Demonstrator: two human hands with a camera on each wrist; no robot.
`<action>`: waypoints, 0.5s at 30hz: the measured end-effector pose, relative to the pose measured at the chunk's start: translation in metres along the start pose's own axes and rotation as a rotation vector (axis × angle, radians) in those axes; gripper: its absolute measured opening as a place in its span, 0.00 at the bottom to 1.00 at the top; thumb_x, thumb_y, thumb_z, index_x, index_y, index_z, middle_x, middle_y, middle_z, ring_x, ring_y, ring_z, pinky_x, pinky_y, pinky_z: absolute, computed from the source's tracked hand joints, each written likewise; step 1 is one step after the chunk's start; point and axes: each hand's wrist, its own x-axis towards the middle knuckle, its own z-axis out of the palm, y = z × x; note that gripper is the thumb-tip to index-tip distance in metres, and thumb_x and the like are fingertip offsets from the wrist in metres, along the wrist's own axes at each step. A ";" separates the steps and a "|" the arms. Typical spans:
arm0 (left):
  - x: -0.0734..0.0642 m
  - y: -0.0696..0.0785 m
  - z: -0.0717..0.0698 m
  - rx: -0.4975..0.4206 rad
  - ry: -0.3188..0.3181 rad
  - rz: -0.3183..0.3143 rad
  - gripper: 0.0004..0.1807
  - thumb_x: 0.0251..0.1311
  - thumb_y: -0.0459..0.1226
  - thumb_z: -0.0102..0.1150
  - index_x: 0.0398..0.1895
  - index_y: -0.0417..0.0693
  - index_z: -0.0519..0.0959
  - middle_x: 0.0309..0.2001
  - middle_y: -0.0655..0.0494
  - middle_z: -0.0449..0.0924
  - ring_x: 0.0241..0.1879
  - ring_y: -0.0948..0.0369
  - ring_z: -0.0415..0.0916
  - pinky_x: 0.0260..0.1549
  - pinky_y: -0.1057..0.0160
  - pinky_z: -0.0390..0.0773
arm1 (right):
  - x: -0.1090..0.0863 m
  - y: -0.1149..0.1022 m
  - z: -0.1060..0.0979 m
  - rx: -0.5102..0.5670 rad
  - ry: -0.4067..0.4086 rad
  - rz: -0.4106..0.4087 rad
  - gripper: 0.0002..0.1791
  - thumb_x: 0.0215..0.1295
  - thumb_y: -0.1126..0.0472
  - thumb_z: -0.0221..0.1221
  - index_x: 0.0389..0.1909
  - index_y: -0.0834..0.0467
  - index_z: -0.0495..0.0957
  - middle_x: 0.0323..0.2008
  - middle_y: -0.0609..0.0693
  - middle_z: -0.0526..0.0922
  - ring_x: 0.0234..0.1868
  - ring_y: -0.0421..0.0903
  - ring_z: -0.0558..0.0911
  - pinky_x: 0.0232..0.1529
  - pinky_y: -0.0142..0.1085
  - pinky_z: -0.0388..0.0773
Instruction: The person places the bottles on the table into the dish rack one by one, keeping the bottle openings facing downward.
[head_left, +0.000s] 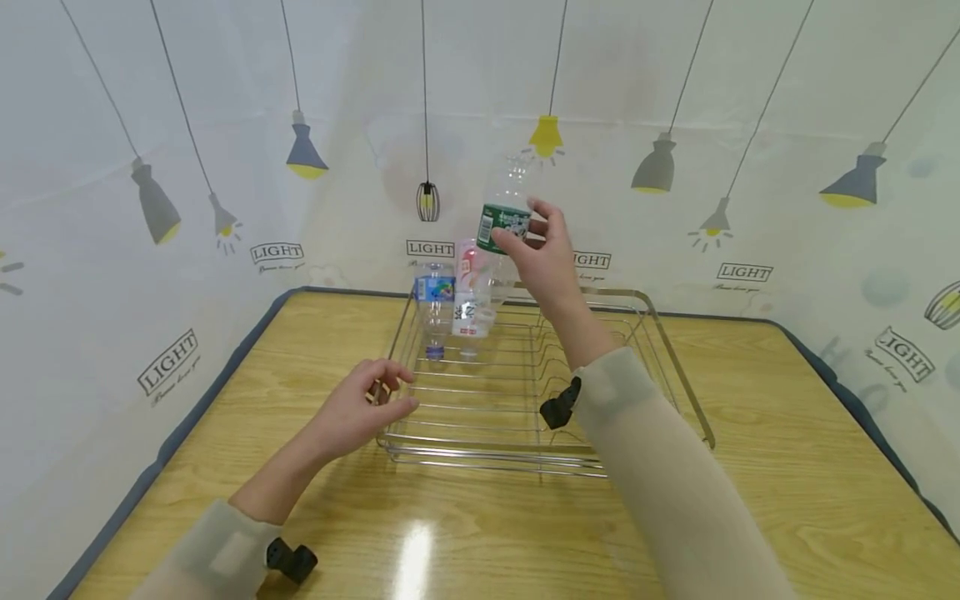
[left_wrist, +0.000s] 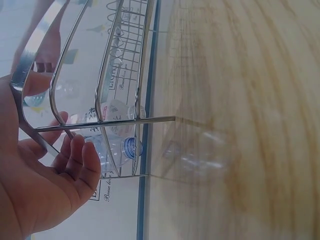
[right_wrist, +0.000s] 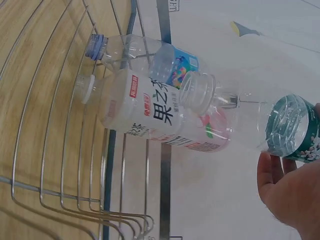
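My right hand (head_left: 542, 250) pinches a clear plastic bottle with a green label (head_left: 504, 227), held above the back of a wire dish rack (head_left: 480, 450). In the right wrist view its uncapped neck (right_wrist: 197, 94) points toward the rack, so the bottle is upside down. Two capped bottles stand neck down at the rack's back left: a clear one with a blue label (head_left: 435, 289) and one with a pink and white label (head_left: 471, 292). My left hand (head_left: 360, 404) is at the rack's left side, fingers loosely bent beside the wire bars (left_wrist: 102, 65).
The rack sits on a wood-grain table (head_left: 465, 533). Wavy wire dividers (head_left: 555, 358) run along its right half. Behind the table hangs a pale backdrop (head_left: 480, 83) printed with lamps. A black wrist device (head_left: 558, 406) sits at the right cuff, another (head_left: 291, 560) at the left.
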 end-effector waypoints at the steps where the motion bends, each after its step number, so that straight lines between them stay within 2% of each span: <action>1: 0.000 0.000 0.000 0.002 0.000 -0.001 0.21 0.72 0.46 0.70 0.61 0.46 0.80 0.56 0.41 0.71 0.45 0.53 0.70 0.43 0.55 0.74 | 0.001 0.002 0.001 -0.001 0.013 0.003 0.44 0.74 0.49 0.70 0.84 0.43 0.59 0.69 0.53 0.74 0.63 0.49 0.80 0.60 0.49 0.81; 4: 0.000 -0.001 0.001 0.009 0.000 0.000 0.20 0.72 0.46 0.70 0.60 0.49 0.81 0.56 0.41 0.71 0.45 0.54 0.70 0.42 0.56 0.74 | 0.003 0.010 0.003 -0.001 0.037 0.014 0.44 0.73 0.48 0.70 0.84 0.42 0.60 0.69 0.52 0.73 0.62 0.48 0.79 0.58 0.47 0.82; 9: 0.000 0.000 0.002 0.002 -0.005 0.004 0.20 0.72 0.47 0.71 0.61 0.49 0.81 0.56 0.41 0.72 0.45 0.55 0.70 0.41 0.58 0.74 | 0.007 0.022 0.003 0.029 0.074 0.020 0.43 0.73 0.50 0.70 0.84 0.43 0.61 0.68 0.53 0.73 0.61 0.48 0.78 0.60 0.49 0.82; 15: 0.000 0.000 0.001 -0.002 0.006 0.004 0.21 0.72 0.46 0.70 0.62 0.47 0.81 0.56 0.40 0.72 0.45 0.54 0.70 0.42 0.58 0.75 | 0.009 0.034 0.001 0.013 0.065 0.035 0.43 0.73 0.50 0.70 0.84 0.43 0.61 0.69 0.54 0.73 0.62 0.48 0.78 0.66 0.48 0.81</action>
